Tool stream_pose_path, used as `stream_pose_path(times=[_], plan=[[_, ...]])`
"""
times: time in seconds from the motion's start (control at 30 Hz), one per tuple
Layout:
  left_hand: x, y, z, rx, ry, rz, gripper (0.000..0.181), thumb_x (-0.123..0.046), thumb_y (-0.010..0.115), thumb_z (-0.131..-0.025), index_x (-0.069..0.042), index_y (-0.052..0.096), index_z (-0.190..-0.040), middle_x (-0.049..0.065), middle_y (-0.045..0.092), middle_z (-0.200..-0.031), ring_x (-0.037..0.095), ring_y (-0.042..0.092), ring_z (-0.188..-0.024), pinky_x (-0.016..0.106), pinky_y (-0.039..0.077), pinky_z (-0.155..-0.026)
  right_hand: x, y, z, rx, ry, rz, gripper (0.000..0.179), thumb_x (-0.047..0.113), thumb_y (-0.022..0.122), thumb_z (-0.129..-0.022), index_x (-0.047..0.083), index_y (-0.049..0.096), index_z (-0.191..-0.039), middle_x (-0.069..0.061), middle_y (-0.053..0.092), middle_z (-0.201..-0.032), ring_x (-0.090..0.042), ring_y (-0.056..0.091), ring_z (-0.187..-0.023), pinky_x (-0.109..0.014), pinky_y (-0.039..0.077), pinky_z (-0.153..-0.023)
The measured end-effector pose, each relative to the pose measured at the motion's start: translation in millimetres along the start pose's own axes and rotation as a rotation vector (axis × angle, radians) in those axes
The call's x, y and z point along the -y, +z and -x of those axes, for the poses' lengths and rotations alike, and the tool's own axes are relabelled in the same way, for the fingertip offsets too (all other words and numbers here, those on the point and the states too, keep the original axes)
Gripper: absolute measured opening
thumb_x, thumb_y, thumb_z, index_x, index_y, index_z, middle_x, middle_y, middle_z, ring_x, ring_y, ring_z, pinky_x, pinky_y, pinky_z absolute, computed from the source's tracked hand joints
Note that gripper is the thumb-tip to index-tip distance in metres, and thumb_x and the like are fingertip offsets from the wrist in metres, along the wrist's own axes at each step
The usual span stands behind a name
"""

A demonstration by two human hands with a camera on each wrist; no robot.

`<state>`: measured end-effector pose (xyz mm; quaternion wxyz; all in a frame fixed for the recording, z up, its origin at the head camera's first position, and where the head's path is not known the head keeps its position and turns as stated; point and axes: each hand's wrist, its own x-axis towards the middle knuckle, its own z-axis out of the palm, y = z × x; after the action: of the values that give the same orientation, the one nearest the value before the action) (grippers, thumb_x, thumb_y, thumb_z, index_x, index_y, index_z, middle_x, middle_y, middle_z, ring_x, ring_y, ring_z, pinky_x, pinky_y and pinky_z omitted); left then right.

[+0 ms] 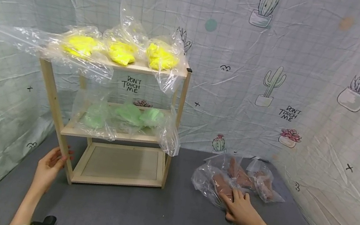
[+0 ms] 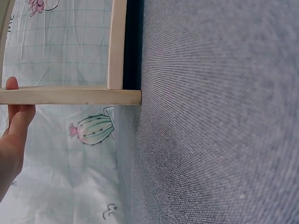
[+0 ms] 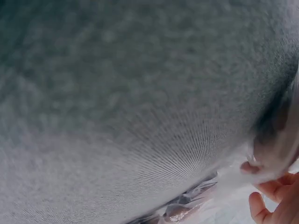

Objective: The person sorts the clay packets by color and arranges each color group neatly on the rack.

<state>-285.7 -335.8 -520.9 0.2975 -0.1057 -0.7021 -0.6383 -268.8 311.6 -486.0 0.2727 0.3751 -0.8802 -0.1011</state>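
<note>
My left hand (image 1: 49, 168) grips the front left post (image 2: 70, 96) of a wooden shelf rack (image 1: 116, 187), low down, with thumb and fingers on either side of it. To the right of the rack, my right hand (image 1: 244, 210) holds the near end of a clear plastic bag with a brown lump (image 1: 222, 185) inside, which lies on the table. In the right wrist view, the thumb and fingers (image 3: 275, 189) are at the bag's film. Two more bags with brown lumps, one in the middle (image 1: 239, 173) and one at the right (image 1: 264, 183), lie just behind it.
Clear bags with yellow contents (image 1: 121, 52) sit in a row on the top shelf, their film hanging over the edge. Bags with pale green contents (image 1: 130, 114) rest on the middle shelf. The bottom panel (image 1: 124, 163) is bare. Cactus-print curtains (image 1: 224, 108) enclose the dark grey table (image 1: 132, 217).
</note>
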Motion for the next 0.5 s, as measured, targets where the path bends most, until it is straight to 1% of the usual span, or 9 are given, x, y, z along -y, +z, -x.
stream_pose_path(times=[0.1, 0.23, 0.3, 0.37, 0.4, 0.5], plan=[[-2.9, 1.2, 0.3, -0.001, -0.002, -0.028, 0.037, -0.004, 0.048, -0.09, 0.005, 0.043, -0.126, -0.006, 0.062, -0.105, 0.003, 0.062, -0.088, 0.013, 0.048, -0.067, 2, -2, 0.4, 0.011, 0.012, 0.011, 0.053, 0.024, 0.06, -0.069, 0.02, 0.05, -0.121, -0.008, 0.04, -0.084, -0.013, 0.02, -0.068, -0.031, 0.011, -0.06], [-7.5, 1.2, 1.0, 0.025, 0.036, -0.016, 0.037, -0.004, 0.048, -0.09, 0.004, 0.044, -0.126, -0.006, 0.062, -0.105, 0.003, 0.062, -0.088, 0.013, 0.048, -0.067, 4, -6, -0.1, 0.002, 0.006, 0.036, 0.05, 0.025, 0.057, -0.07, 0.022, 0.051, -0.12, -0.011, 0.041, -0.09, -0.015, 0.024, -0.071, -0.032, 0.012, -0.061], [-7.2, 0.9, 0.8, 0.032, 0.047, -0.021, 0.037, -0.003, 0.048, -0.09, 0.003, 0.044, -0.126, -0.006, 0.063, -0.105, 0.003, 0.062, -0.088, 0.013, 0.048, -0.066, 6, -8, -0.4, -0.019, -0.006, 0.037, 0.047, 0.026, 0.054, -0.072, 0.023, 0.052, -0.119, -0.011, 0.041, -0.091, -0.015, 0.025, -0.072, -0.033, 0.012, -0.061], [-6.0, 0.7, 1.0, 0.03, 0.039, -0.033, 0.037, -0.004, 0.048, -0.09, 0.003, 0.044, -0.126, -0.007, 0.063, -0.105, 0.003, 0.062, -0.088, 0.013, 0.048, -0.066, 8, -10, -1.0, -0.048, -0.022, 0.028, 0.041, 0.028, 0.046, -0.079, 0.023, 0.052, -0.119, -0.011, 0.042, -0.091, -0.016, 0.026, -0.073, -0.033, 0.012, -0.062], [-5.0, 1.0, 1.0, 0.014, 0.027, -0.048, 0.036, -0.004, 0.048, -0.09, 0.002, 0.046, -0.125, -0.007, 0.063, -0.104, 0.002, 0.062, -0.088, 0.013, 0.048, -0.066, 9, -12, -1.4, -0.07, -0.029, 0.016, 0.038, 0.028, 0.042, -0.083, 0.023, 0.052, -0.119, -0.011, 0.042, -0.09, -0.015, 0.025, -0.072, -0.032, 0.012, -0.061], [-4.4, 1.7, 1.3, -0.008, -0.001, -0.1, 0.035, -0.006, 0.048, -0.091, 0.001, 0.046, -0.125, -0.009, 0.063, -0.103, 0.002, 0.062, -0.087, 0.012, 0.048, -0.066, 14, -16, -2.2, -0.131, -0.042, -0.009, 0.041, 0.032, 0.024, -0.091, 0.022, 0.054, -0.118, -0.011, 0.044, -0.09, -0.015, 0.026, -0.071, -0.031, 0.013, -0.061]])
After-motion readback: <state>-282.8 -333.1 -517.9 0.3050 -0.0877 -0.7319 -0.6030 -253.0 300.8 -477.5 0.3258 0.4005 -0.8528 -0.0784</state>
